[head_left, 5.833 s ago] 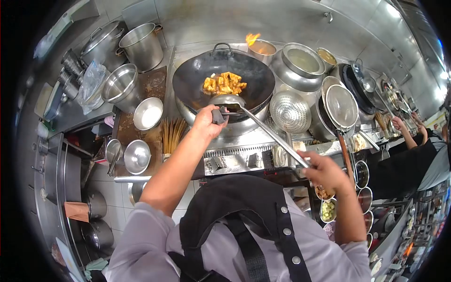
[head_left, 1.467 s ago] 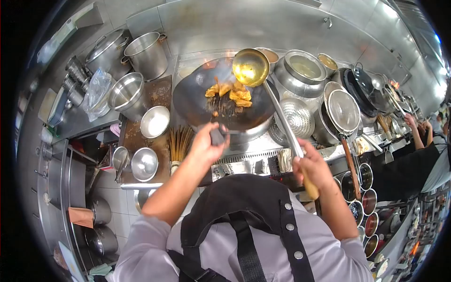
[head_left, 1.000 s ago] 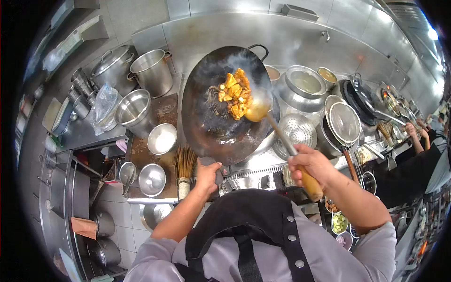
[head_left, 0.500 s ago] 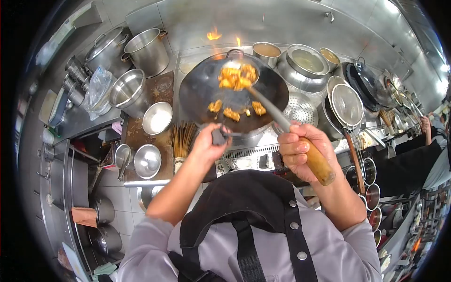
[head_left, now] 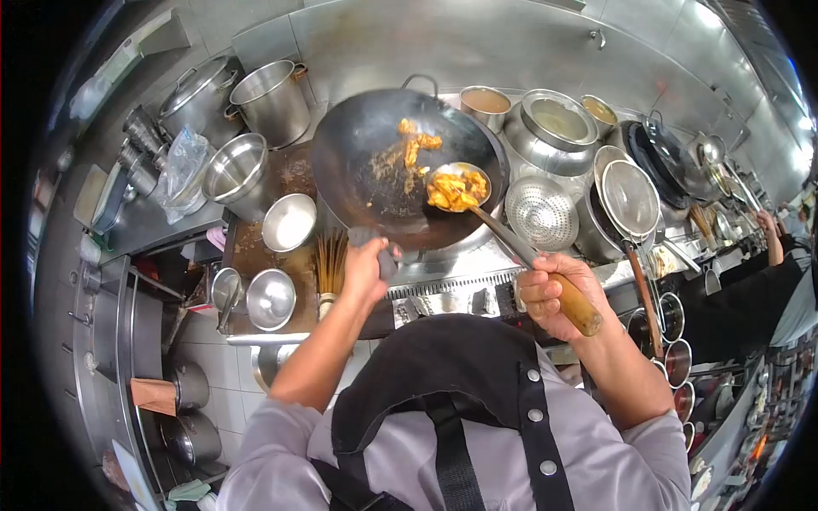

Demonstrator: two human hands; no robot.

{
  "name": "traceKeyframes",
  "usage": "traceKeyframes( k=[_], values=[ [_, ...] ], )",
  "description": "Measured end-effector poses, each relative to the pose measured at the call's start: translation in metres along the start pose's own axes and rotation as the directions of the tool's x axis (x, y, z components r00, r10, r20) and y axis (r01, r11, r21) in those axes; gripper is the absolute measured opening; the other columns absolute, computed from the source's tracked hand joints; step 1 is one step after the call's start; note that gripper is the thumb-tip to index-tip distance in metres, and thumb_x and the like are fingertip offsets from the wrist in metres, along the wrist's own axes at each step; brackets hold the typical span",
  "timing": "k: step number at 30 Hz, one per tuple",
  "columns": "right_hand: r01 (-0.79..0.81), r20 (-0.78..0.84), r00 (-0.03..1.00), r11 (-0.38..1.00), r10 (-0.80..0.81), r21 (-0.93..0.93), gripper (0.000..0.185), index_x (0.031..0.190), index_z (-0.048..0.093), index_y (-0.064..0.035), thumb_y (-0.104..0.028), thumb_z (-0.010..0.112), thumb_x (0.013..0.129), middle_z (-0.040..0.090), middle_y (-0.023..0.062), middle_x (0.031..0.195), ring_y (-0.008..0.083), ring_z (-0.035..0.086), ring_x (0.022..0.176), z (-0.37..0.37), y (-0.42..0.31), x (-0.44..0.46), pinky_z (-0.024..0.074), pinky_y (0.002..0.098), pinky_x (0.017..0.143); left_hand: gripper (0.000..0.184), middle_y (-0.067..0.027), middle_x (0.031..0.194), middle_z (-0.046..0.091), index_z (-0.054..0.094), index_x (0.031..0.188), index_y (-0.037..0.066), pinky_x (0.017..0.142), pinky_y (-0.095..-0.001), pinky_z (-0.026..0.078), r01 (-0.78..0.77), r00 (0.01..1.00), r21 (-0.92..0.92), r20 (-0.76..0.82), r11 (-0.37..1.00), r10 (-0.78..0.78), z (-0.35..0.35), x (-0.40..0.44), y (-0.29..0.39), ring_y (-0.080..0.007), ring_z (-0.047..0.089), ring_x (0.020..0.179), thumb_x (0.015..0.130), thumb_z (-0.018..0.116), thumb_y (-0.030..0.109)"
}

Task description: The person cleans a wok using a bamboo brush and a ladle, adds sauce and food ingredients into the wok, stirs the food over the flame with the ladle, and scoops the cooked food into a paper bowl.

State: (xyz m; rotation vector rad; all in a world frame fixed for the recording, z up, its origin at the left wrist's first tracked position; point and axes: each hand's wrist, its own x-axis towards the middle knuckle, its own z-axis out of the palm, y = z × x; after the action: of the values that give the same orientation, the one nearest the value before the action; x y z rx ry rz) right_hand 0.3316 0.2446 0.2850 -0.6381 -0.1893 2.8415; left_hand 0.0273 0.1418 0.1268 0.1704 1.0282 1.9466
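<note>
A dark wok (head_left: pixel 354 140) sits over the stove, with a few browned food pieces (head_left: pixel 413 149) on its inner surface. My left hand (head_left: pixel 366 268) is closed around a dark grey cloth (head_left: pixel 385 255) at the wok's near handle, which the cloth mostly hides. In my right hand (head_left: pixel 558 294) is the wooden handle of a ladle (head_left: pixel 507 237). The ladle's bowl is heaped with yellow-brown food (head_left: pixel 457 189) and hangs over the right part of the wok.
Right of the wok lie a perforated strainer (head_left: pixel 541 213), a lidded steel pot (head_left: pixel 554 123) and mesh sieves (head_left: pixel 630 194). On the left are steel bowls (head_left: pixel 289 223), a bamboo brush (head_left: pixel 331 264) and tall pots (head_left: pixel 271 102). A co-worker's arm (head_left: pixel 772 238) shows far right.
Since half a second ago, the loaded ladle has come down and nearer, toward the wok's right side. The wok has shifted left, and the flames behind it no longer show.
</note>
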Motion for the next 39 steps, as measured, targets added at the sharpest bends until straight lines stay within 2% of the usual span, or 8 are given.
traceKeyframes(
  k=[6, 15, 21, 23, 26, 27, 32, 39],
  values=[
    [0.008, -0.141, 0.989, 0.983, -0.034, -0.183, 0.013, 0.081, 0.052, -0.0084, -0.012, 0.058, 0.092, 0.054, 0.0015, 0.069, 0.0120, 0.051, 0.055, 0.043, 0.013, -0.002, 0.0425, 0.0277, 0.047, 0.050, -0.0092, 0.108, 0.059, 0.047, 0.126, 0.003, 0.072, -0.0368, 0.057, -0.348, 0.937, 0.286, 0.085, 0.893, 0.338, -0.051, -0.005, -0.008, -0.0220, 0.065, 0.086, 0.079, 0.057, -0.012],
    [0.076, -0.020, 0.997, 0.980, -0.081, -0.186, 0.014, 0.095, 0.055, -0.0081, -0.021, 0.060, 0.095, 0.055, 0.0017, 0.068, 0.0112, 0.053, 0.057, 0.013, 0.043, 0.065, 0.0474, 0.0247, 0.051, 0.008, -0.0089, 0.077, 0.058, 0.054, 0.091, 0.005, 0.070, -0.0395, 0.054, 0.379, 0.911, -0.246, -0.068, 0.892, -0.406, -0.029, -0.027, 0.025, -0.0228, 0.062, 0.077, 0.087, 0.060, 0.003],
    [0.223, -0.036, 0.964, 0.879, -0.262, -0.420, 0.029, 0.117, 0.052, -0.0064, -0.031, 0.048, 0.102, 0.063, 0.0126, 0.080, 0.0243, 0.065, 0.062, -0.096, 0.081, 0.051, 0.0542, 0.0308, 0.053, 0.017, -0.0100, 0.086, 0.060, 0.051, 0.097, 0.005, 0.078, -0.0417, 0.053, 0.416, 0.905, -0.254, 0.018, 0.873, -0.425, -0.014, -0.030, 0.022, -0.0219, 0.060, 0.077, 0.086, 0.064, 0.004],
    [0.159, -0.344, 0.856, 0.831, -0.385, -0.534, 0.031, 0.120, 0.053, -0.0067, -0.031, 0.043, 0.104, 0.065, 0.0157, 0.084, 0.0279, 0.068, 0.064, -0.184, 0.092, 0.058, 0.0568, 0.0343, 0.054, 0.015, -0.0100, 0.084, 0.059, 0.052, 0.096, 0.005, 0.079, -0.0405, 0.053, 0.399, 0.912, -0.263, 0.018, 0.878, -0.409, -0.018, -0.034, 0.015, -0.0217, 0.060, 0.076, 0.087, 0.064, 0.004],
    [-0.175, -0.360, 0.754, 0.361, -0.550, -0.916, 0.027, 0.119, 0.054, -0.0051, -0.023, 0.045, 0.100, 0.067, 0.0130, 0.082, 0.0317, 0.068, 0.067, -0.299, 0.100, 0.066, 0.0574, 0.0346, 0.062, 0.012, -0.0094, 0.079, 0.058, 0.053, 0.090, 0.005, 0.081, -0.0385, 0.053, 0.379, 0.916, -0.256, -0.033, 0.889, -0.400, -0.020, -0.040, 0.005, -0.0205, 0.058, 0.073, 0.086, 0.064, 0.003],
    [-0.371, -0.020, 0.767, -0.417, -0.641, -0.830, 0.032, 0.124, 0.053, -0.0042, -0.022, 0.047, 0.098, 0.067, 0.0190, 0.104, 0.0391, 0.068, 0.091, -0.311, 0.099, 0.064, 0.0563, 0.0381, 0.076, 0.011, -0.0093, 0.078, 0.057, 0.053, 0.088, 0.005, 0.081, -0.0382, 0.052, 0.361, 0.917, -0.274, -0.069, 0.892, -0.392, -0.018, -0.042, 0.002, -0.0203, 0.058, 0.072, 0.086, 0.064, 0.003],
    [-0.466, 0.058, 0.845, -0.785, -0.532, -0.408, 0.048, 0.144, 0.042, -0.0060, -0.021, 0.040, 0.099, 0.037, 0.0213, 0.151, 0.0391, 0.034, 0.141, -0.391, 0.064, 0.084, 0.0366, 0.0521, 0.109, 0.011, -0.0080, 0.074, 0.056, 0.053, 0.086, 0.005, 0.080, -0.0380, 0.052, 0.323, 0.921, -0.250, -0.138, 0.913, -0.364, 0.001, -0.052, -0.010, -0.0203, 0.057, 0.072, 0.084, 0.064, 0.004],
    [-0.518, -0.226, 0.855, -0.735, -0.468, -0.437, 0.053, 0.149, 0.038, -0.0079, -0.025, 0.036, 0.100, 0.022, 0.0175, 0.161, 0.0393, 0.025, 0.147, -0.446, 0.026, 0.090, 0.0278, 0.0639, 0.111, 0.018, -0.0099, 0.080, 0.057, 0.051, 0.091, 0.006, 0.078, -0.0384, 0.054, 0.298, 0.904, -0.242, -0.237, 0.923, -0.355, 0.016, -0.053, -0.022, -0.0223, 0.058, 0.076, 0.082, 0.066, 0.002]
  ],
)
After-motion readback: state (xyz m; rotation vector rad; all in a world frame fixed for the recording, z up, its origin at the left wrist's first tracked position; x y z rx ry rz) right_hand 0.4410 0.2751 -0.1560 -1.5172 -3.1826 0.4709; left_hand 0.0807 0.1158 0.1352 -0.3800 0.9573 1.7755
